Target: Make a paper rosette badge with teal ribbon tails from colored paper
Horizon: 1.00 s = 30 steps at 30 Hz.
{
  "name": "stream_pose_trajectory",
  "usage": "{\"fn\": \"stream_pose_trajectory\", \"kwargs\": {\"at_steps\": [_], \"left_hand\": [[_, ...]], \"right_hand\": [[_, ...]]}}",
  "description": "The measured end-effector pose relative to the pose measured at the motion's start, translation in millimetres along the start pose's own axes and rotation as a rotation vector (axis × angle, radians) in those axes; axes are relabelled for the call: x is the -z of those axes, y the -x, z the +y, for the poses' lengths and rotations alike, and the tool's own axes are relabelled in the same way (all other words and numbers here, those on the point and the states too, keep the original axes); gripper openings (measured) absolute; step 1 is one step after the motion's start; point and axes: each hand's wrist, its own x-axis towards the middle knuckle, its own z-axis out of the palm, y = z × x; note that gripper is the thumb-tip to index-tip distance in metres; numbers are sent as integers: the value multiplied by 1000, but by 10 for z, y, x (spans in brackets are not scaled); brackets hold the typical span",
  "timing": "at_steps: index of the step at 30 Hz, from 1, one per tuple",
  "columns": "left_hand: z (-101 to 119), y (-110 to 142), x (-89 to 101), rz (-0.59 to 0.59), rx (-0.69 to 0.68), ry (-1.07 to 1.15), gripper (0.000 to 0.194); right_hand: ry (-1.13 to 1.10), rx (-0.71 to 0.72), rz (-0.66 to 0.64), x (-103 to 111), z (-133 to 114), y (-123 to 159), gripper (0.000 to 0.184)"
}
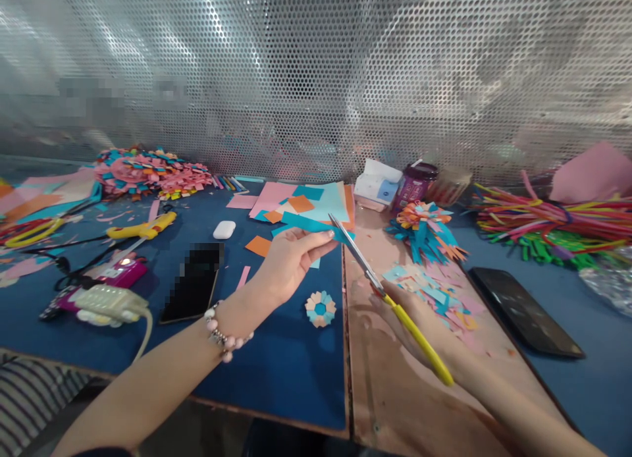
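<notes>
Pinched between the thumb and fingers of my left hand (pixel 291 259) is a blue paper strip (pixel 303 224), held above the table. My right hand (pixel 407 319) is closed round the yellow-handled scissors (pixel 363 263), whose blades point up and to the left. The blades reach the strip's right end, just beyond my left fingertips. A small blue and peach paper flower (pixel 320 309) lies below my left hand. Behind the strip lie stacked sheets of coloured paper (pixel 274 199) and an orange paper square (pixel 258 246).
Left of my hands are a phone (pixel 193 282), a white earbud case (pixel 224 230), a yellow glue gun (pixel 143 228) and a power strip (pixel 108 292). Paper scraps (pixel 439 289), a second phone (pixel 526 312) and pipe cleaners (pixel 557 213) are at right. A perforated metal panel (pixel 316 81) stands behind.
</notes>
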Motion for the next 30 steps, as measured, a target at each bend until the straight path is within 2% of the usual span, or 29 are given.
{"fn": "stream_pose_trajectory", "kwargs": {"at_steps": [5,13,20,26,30], "left_hand": [[8,-44,33,20,-30,-1,3],[192,-246,235,195,-152,-124,13],[228,-269,246,122,-263,-136,11],[190,-307,288,89,-158,-125,12],[153,-346,371,56,-126,-154,17]], "right_hand": [[2,8,-24,-25,27,-2,22],[16,-12,21,-37,139,15,21],[-102,-11,58,-54,134,61,31],[-189,53,-43,-13,71,56,30],[-170,76,-23,-18,47,47,26]]}}
